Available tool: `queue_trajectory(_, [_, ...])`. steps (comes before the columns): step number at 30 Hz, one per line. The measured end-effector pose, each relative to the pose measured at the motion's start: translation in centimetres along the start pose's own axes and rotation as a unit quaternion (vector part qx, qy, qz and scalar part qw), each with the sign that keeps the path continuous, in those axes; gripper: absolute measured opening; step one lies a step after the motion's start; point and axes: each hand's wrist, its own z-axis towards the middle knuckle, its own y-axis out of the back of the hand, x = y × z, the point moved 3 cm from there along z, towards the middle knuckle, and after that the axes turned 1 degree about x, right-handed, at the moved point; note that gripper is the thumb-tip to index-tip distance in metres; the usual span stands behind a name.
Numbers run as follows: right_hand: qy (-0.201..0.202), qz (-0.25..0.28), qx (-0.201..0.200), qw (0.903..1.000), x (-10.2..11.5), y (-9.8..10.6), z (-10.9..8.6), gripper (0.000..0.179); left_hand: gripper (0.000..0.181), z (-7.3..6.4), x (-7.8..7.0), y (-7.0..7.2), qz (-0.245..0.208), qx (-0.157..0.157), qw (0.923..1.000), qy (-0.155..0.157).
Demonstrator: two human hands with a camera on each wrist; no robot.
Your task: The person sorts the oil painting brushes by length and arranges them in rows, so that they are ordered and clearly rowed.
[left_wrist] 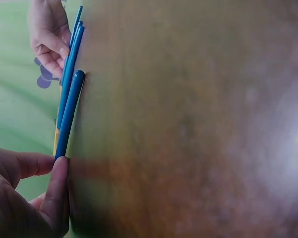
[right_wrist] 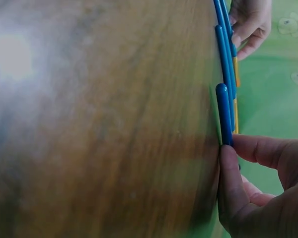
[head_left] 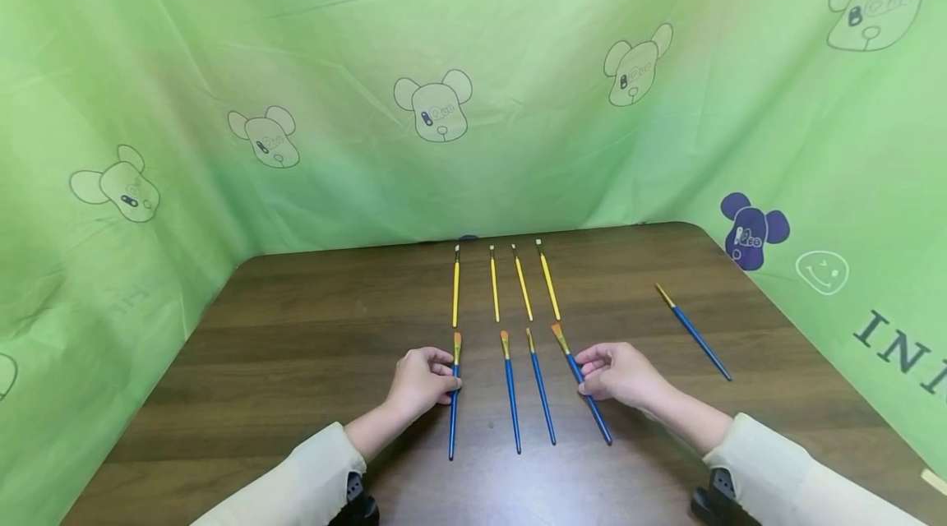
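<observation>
My left hand [head_left: 425,380] pinches the leftmost blue-handled paintbrush [head_left: 454,411] between thumb and fingers, low over the wooden table. On the other side, my right hand [head_left: 620,374] pinches a wider blue paintbrush [head_left: 598,419], whose bristles point up and left. Two more blue paintbrushes, one with an orange tip [head_left: 510,394] and a thinner one [head_left: 542,394], lie between the hands. Both wrist views show thumb and finger meeting on a blue handle, at the left [left_wrist: 69,114] and at the right [right_wrist: 224,109].
Several yellow-handled paintbrushes [head_left: 455,292] lie in a row farther back, bristles away from me. A lone blue paintbrush [head_left: 695,334] lies slanted at the right of the wooden table [head_left: 311,345]. Green printed cloth [head_left: 518,173] hangs behind and at the sides.
</observation>
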Motion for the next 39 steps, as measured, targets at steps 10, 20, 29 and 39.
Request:
queue_trajectory(10, [-0.013,-0.021,-0.011,0.9996,-0.03,-0.07,-0.12,0.045,0.026,-0.2,-0.05,0.0,0.003,-0.01,0.9999,-0.004])
queue_trajectory(20, [-0.01,-0.013,-0.005,0.9998,-0.08,-0.16,-0.29,0.045,0.026,-0.36,0.23,-0.08,-0.023,-0.014,0.9996,0.005])
queue_trajectory(29, [-0.006,-0.004,-0.007,1.0,-0.05,-0.25,-0.34,0.046,0.027,-0.25,0.33,-0.2,-0.046,-0.015,0.9988,0.001])
queue_trajectory(39, [-0.004,0.001,-0.008,1.0,-0.08,-0.36,-0.41,0.047,0.027,-0.26,0.52,-0.19,-0.046,-0.019,0.9988,0.004])
